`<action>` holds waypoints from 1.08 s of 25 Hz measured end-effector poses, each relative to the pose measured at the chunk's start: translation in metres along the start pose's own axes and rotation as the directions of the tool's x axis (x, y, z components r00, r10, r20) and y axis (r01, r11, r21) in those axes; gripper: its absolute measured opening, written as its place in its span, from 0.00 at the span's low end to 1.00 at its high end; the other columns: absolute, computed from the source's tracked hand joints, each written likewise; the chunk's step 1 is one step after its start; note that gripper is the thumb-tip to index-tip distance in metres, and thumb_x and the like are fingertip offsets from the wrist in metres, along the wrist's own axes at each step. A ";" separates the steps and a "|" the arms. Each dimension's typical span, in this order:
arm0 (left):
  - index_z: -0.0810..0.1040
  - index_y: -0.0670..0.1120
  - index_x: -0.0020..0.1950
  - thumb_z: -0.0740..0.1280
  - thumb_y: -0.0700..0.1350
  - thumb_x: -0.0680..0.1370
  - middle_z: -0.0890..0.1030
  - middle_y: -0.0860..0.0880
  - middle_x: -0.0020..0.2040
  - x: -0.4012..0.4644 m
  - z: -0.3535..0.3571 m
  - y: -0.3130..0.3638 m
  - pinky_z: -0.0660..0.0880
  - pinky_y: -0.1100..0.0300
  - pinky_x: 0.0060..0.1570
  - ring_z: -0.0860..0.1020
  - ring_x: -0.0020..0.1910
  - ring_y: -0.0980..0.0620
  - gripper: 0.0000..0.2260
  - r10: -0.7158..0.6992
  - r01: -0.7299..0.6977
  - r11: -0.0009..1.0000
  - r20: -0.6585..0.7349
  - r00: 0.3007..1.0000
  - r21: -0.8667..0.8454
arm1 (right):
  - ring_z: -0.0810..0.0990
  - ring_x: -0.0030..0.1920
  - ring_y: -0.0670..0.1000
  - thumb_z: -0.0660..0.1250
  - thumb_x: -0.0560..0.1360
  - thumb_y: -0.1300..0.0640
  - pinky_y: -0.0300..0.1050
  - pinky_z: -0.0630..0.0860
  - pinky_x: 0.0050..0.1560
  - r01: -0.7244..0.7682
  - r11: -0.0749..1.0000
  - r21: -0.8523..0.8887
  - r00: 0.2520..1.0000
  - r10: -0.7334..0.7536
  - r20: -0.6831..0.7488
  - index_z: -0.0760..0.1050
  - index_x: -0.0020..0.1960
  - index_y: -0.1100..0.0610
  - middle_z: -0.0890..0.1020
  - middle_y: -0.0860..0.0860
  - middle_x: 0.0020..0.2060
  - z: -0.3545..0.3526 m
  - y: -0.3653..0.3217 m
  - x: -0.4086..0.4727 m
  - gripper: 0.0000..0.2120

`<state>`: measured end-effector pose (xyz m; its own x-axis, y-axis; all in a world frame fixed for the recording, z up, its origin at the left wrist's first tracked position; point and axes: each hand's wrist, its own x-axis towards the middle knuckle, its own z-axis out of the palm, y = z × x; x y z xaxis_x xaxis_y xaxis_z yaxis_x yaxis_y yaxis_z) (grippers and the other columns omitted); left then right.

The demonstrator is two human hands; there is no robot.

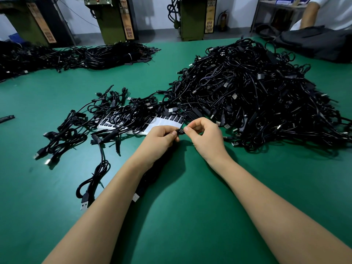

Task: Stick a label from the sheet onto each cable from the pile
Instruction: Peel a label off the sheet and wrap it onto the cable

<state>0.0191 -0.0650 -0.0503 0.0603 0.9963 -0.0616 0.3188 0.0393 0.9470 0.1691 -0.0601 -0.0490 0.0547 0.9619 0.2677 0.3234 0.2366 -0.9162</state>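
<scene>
Black label is being pinched between left hand and right hand fingers over the green counter — sheet and cable pile just beyond.

Both hands meet over the table, the left hand and right hand pinching a label between them. The sheet lies just behind the hands, partly under loose cables spreading left. The pile rises behind and right of the right hand.
</scene>
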 end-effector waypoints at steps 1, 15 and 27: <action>0.78 0.35 0.48 0.59 0.40 0.82 0.72 0.42 0.39 0.000 0.000 0.000 0.60 0.64 0.25 0.63 0.26 0.57 0.10 0.003 -0.003 1.000 -0.002 1.000 0.004 | 0.76 0.36 0.42 0.71 0.73 0.60 0.37 0.73 0.43 -0.004 1.000 -0.002 1.000 0.004 -0.002 0.77 0.40 0.54 0.79 0.44 0.34 0.000 0.000 0.000 0.05; 0.78 0.36 0.48 0.59 0.40 0.82 0.73 0.41 0.39 -0.002 0.003 0.002 0.61 0.61 0.29 0.64 0.28 0.55 0.10 0.012 -0.012 1.000 -0.024 1.000 0.010 | 0.76 0.36 0.43 0.71 0.73 0.60 0.34 0.72 0.42 -0.020 0.999 -0.029 1.000 0.020 -0.005 0.76 0.40 0.53 0.78 0.44 0.34 0.001 -0.001 0.000 0.06; 0.78 0.37 0.47 0.59 0.40 0.82 0.72 0.42 0.39 -0.001 0.003 0.002 0.60 0.62 0.27 0.63 0.27 0.56 0.11 0.002 -0.002 1.000 -0.016 1.000 -0.008 | 0.76 0.37 0.41 0.71 0.73 0.59 0.33 0.72 0.43 0.002 0.999 -0.044 1.000 -0.002 -0.003 0.75 0.39 0.51 0.79 0.43 0.35 0.001 0.001 0.000 0.07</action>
<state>0.0221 -0.0660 -0.0492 0.0455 0.9975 -0.0542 0.3115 0.0374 0.9495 0.1689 -0.0597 -0.0502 0.0564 0.9611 0.2704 0.3648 0.2322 -0.9016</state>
